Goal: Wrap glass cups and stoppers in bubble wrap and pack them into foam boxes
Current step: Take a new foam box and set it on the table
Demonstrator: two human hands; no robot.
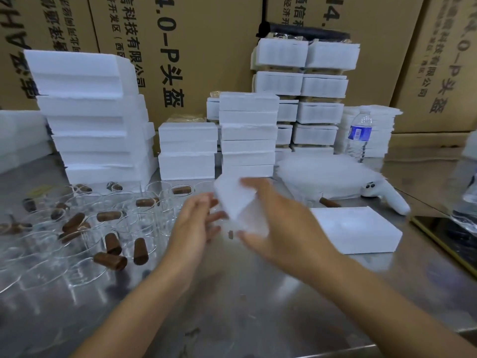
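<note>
My right hand point(278, 223) holds a white sheet of bubble wrap point(238, 202) up above the steel table, thumb on top and fingers below it. Just left of the sheet is my left hand point(196, 223), fingers relaxed, its fingertips near the sheet's lower edge; whether they touch it is blurred. Several clear glass cups point(85, 244) and brown cork stoppers point(111, 260) lie scattered on the left of the table. A closed white foam box point(356, 228) lies flat to the right of my hands. A pile of bubble wrap sheets point(325, 174) sits behind it.
Stacks of white foam boxes point(98, 120) stand along the back, with cardboard cartons point(206, 47) behind them. A water bottle point(358, 136) stands at the back right, another bottle point(467, 192) at the right edge. A white controller-like device point(387, 196) lies beside the wrap pile.
</note>
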